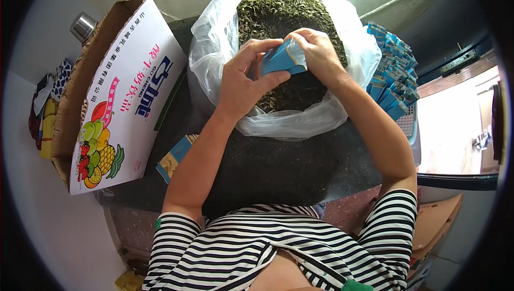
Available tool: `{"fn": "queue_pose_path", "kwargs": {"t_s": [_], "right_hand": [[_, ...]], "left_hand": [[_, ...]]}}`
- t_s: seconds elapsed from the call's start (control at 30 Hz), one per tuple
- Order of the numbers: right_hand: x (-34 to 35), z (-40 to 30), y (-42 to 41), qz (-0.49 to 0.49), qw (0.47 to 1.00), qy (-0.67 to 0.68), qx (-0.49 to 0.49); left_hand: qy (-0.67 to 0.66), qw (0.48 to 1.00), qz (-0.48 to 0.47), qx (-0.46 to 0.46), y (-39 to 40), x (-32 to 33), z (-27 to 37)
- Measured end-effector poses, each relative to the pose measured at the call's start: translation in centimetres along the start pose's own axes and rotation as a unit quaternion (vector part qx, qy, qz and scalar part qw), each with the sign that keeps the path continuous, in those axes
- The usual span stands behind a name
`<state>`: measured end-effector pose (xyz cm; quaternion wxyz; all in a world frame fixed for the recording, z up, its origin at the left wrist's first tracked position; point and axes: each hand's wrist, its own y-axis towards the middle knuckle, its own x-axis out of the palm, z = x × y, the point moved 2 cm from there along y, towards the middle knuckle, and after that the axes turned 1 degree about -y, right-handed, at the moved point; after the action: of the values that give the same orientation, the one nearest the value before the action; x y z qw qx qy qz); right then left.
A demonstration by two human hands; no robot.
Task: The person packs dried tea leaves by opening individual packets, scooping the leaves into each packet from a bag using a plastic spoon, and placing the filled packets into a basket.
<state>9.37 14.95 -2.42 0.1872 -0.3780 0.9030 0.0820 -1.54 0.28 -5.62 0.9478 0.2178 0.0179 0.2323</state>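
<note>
A small blue paper packet (279, 59) with a pale inner lining is held over a big clear plastic bag (213, 50) of dried green leaves (281, 6). My left hand (249, 74) grips the packet's side between thumb and fingers. At the packet's mouth, my right hand (317, 50) pinches the upper edge. The mouth faces right and looks parted; what is inside the packet cannot be seen. Beneath both hands lie the leaves, with the bag's rim folded outward around them.
A white printed cardboard box (132, 90) stands at the left, with a metal cup (83, 26) beyond it. Flat blue packets (176, 156) lie by my left forearm. Many blue packets (393, 70) fill a plastic basket (412, 124) on the right. The table (273, 170) is dark.
</note>
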Motion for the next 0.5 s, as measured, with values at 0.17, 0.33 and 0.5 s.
{"fn": "queue_pose_path", "kwargs": {"t_s": [0.17,0.33,0.5], "right_hand": [[-3.0,-1.9,-1.4,0.02,0.997,0.081,0.002],[-6.4,-4.1,-3.0,0.033,0.997,0.063,-0.04],[-8.2,-5.5,-4.1,0.044,0.996,0.054,-0.054]], "left_hand": [[0.002,1.0,0.011,0.027,0.1,0.2,0.0],[-0.014,1.0,0.019,0.016,0.2,0.3,-0.3],[-0.002,0.999,0.037,0.022,0.4,0.4,-0.6]]}}
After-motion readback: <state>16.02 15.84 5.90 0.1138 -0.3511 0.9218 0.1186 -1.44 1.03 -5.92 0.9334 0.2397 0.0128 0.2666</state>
